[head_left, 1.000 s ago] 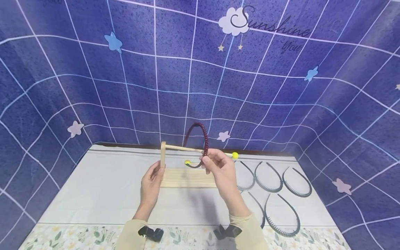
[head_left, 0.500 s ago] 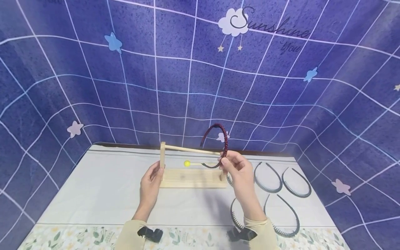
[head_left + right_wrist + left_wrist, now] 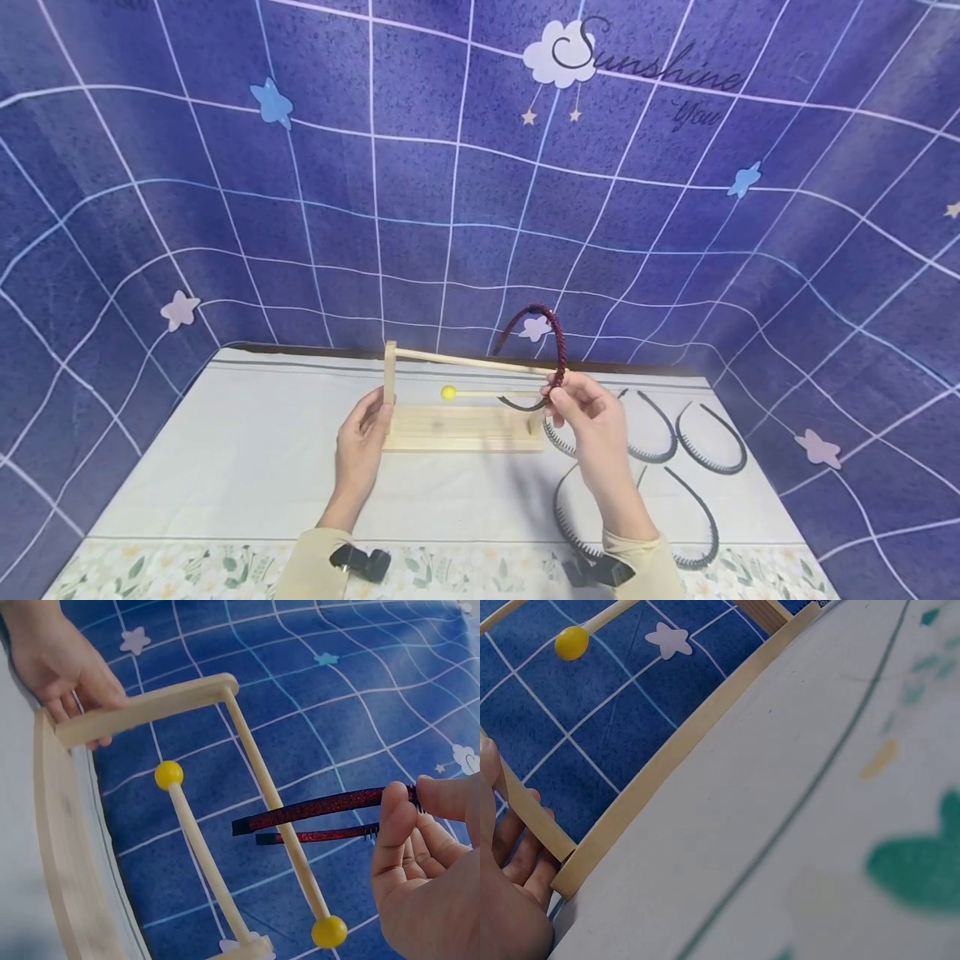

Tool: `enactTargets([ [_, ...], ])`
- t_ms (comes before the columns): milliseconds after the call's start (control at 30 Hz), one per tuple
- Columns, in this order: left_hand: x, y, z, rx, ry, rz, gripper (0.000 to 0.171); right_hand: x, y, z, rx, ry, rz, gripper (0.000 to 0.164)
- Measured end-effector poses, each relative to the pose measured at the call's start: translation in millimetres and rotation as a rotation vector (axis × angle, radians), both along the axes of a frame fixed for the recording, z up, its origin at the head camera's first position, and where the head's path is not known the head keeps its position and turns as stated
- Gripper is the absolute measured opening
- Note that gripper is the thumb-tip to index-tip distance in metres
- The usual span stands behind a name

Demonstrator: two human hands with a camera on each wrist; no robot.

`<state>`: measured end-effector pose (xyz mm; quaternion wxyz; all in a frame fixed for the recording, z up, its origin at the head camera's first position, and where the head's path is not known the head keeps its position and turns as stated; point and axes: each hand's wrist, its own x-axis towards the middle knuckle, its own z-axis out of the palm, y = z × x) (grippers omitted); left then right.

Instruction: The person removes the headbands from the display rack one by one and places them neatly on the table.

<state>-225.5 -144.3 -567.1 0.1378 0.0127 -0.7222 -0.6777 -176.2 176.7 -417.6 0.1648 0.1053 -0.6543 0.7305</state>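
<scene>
My right hand (image 3: 596,429) pinches a dark red, glittery headband (image 3: 559,342) between thumb and fingers, near the right end of a wooden stand. The stand's upper rod (image 3: 465,361) passes between the headband's two arms, as the right wrist view also shows. With my left hand (image 3: 360,442) I grip the stand's left upright (image 3: 390,379), low down near the base (image 3: 450,432). A lower rod with a yellow ball (image 3: 448,392) points left. The yellow ball (image 3: 328,931) on the upper rod's end shows in the right wrist view; my right hand hides it in the head view.
Several dark toothed headbands, one of them (image 3: 742,458) farthest right, lie on the white tablecloth (image 3: 247,458) to the right, partly behind my right arm. A blue grid-patterned curtain (image 3: 420,208) rises behind the table. A floral border (image 3: 450,575) runs along the front.
My right hand has slid the red headband to the right along the upper rod, most of it in the first half second, and slightly lower. The left hand and stand stay in place.
</scene>
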Motion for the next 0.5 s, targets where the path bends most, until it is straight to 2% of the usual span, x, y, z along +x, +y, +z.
enactTargets([
  [67,-0.5,0,-0.8,0.002,0.003,-0.003,0.058,0.8,3,-0.9,0.011,0.000,-0.012,0.011],
  [233,-0.9,0,-1.3,0.013,0.013,-0.010,0.058,3.8,13,0.3,0.036,-0.006,-0.040,0.014],
  [500,-0.7,1,-0.3,0.015,0.014,0.000,0.058,9.2,30,2.4,0.006,-0.015,-0.067,0.012],
])
